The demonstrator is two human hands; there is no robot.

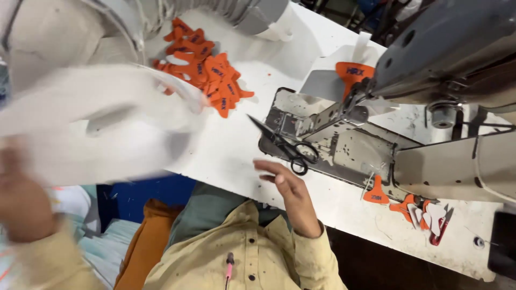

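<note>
My left hand (21, 201) is blurred at the far left and grips a large white fabric piece (102, 118) raised above the table's left part. My right hand (285, 185) rests on the white table (231, 145) near its front edge, fingers apart and holding nothing. Just beyond its fingertips lie black scissors (285, 146) on the metal bed of the sewing machine (344, 145). An orange label (352, 72) sits by the needle area.
A pile of orange labels (207, 67) lies at the back left of the table. More orange labels (376, 193) and small white pieces (432, 215) lie by the machine's front right. The grey machine head (446, 48) overhangs at the right.
</note>
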